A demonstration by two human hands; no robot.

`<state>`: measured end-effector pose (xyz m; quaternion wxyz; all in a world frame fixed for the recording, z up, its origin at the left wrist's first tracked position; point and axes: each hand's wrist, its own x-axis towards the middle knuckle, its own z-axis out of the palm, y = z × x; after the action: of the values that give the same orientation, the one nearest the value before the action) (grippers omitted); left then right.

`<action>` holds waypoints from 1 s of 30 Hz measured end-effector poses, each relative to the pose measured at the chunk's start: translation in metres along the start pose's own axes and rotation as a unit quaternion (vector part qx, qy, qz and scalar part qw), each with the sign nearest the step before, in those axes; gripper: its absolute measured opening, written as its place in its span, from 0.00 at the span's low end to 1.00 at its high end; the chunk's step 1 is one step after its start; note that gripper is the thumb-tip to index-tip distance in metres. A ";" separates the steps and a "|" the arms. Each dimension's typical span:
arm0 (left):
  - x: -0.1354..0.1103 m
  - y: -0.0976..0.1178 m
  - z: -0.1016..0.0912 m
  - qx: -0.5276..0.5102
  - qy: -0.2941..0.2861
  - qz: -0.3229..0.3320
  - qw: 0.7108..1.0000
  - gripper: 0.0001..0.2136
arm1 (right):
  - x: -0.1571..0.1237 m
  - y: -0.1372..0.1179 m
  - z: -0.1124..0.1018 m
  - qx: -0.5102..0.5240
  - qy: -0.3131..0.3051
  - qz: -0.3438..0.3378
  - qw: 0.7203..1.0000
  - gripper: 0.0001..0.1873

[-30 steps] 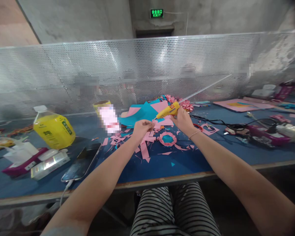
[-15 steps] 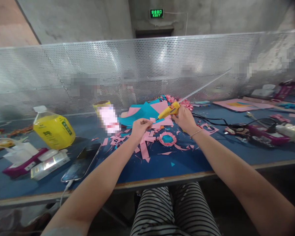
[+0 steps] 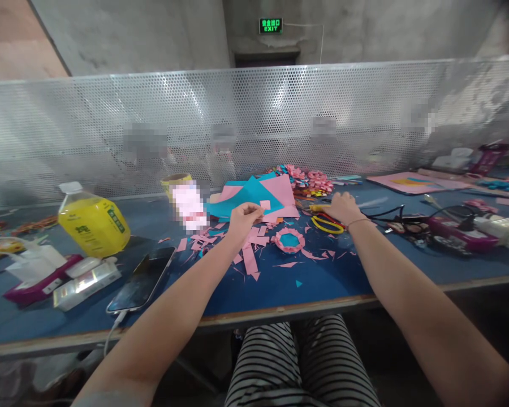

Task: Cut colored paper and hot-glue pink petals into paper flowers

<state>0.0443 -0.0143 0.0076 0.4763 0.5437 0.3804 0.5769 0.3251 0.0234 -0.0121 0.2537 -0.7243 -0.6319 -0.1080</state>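
My left hand point(image 3: 242, 218) is closed in a pinch on a small pink paper square point(image 3: 264, 204), held just above the blue table. My right hand point(image 3: 343, 206) rests low on the table to the right, its fingers curled over the yellow glue gun point(image 3: 315, 208), of which only the tip shows. Yellow-handled scissors point(image 3: 327, 225) lie just in front of that hand. A pink paper ring with a blue centre point(image 3: 289, 240) lies between my hands among pink paper scraps point(image 3: 249, 257).
Blue and pink paper sheets point(image 3: 254, 192) and paper flowers point(image 3: 309, 178) lie behind. A yellow bottle point(image 3: 92, 221), a phone point(image 3: 139, 280) and a tissue box point(image 3: 27, 274) stand left. Cables and a purple power strip point(image 3: 453, 233) lie right. A perforated metal screen point(image 3: 110, 124) backs the table.
My right hand has lowered the glue gun from beside the pink square down to the table on the right. My left hand has kept its pinch on the square.
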 end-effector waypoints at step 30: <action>-0.008 -0.003 0.013 -0.144 -0.011 -0.022 0.989 0.10 | -0.050 -0.125 -0.002 0.663 -0.111 -0.066 0.737 0.11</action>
<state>0.0577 -0.0222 0.0040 0.5658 0.4673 0.3000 0.6094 0.1956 -0.0118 -0.0053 0.5899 -0.3363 -0.6132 0.4035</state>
